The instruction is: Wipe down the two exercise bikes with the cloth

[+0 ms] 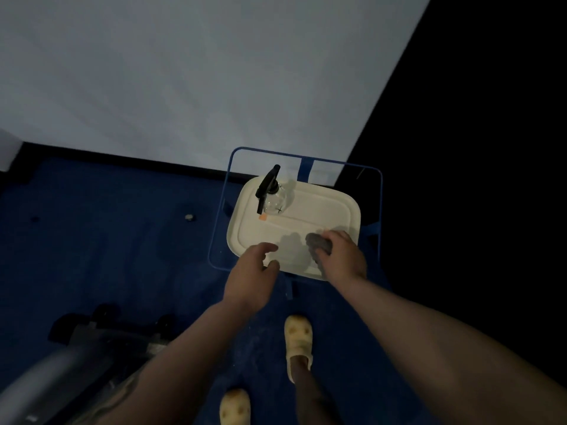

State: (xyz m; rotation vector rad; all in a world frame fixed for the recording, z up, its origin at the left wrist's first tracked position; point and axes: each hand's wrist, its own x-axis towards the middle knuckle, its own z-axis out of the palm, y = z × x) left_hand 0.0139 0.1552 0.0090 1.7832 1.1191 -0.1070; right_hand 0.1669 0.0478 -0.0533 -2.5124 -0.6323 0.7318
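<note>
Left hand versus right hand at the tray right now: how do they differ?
The right hand grips the grey cloth; the left hand holds nothing, its fingers loosely curled. The right hand is over the white tray, while the left hand sits at the tray's near-left edge. Both are far from the spray bottle at the tray's back.

two hands (251, 268) (342, 256), one cloth (319, 242), one spray bottle (273, 194)

The right hand (343, 256) grips a bunched grey cloth (319, 242) over the near edge of a cream rounded-rectangle plastic tray (325, 207), which sits inside a blue wire-framed stand (306, 159). The left hand (251, 271) hovers beside it with fingers loosely curled, holding nothing. A clear spray bottle with a black trigger head (271, 193) stands at the tray's far left corner, and a dark exercise bike base (101, 332) shows at lower left on the blue carpet (107, 240).
</note>
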